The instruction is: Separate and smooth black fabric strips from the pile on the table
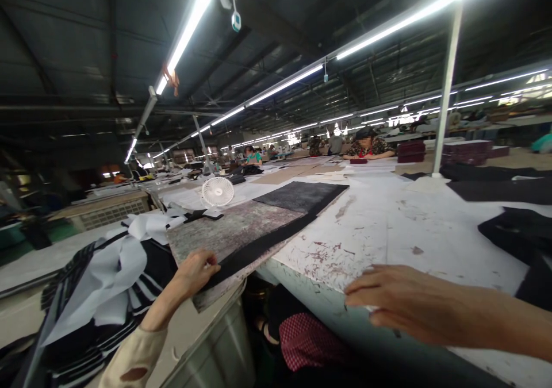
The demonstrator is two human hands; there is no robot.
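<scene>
My left hand (198, 270) is closed, its fingertips pinching the near end of a black fabric strip (267, 235). The strip runs diagonally along the edge of a stained board (228, 224) toward the far right. A dark grey fabric piece (297, 195) lies flat at the board's far end, against the strip. Over the near edge of the white-covered table (371, 227) is my right hand (392, 302), palm down with its fingers stretched out and the thumb a little apart. No fabric shows in it; its underside is hidden.
A small white fan (218, 191) stands behind the board. Black and white cut pieces (125, 273) are heaped at the left, beside a grey plastic bin (224, 342). Black fabric (513, 233) lies at the right, near a metal post (448, 89). A person (366, 146) works farther back.
</scene>
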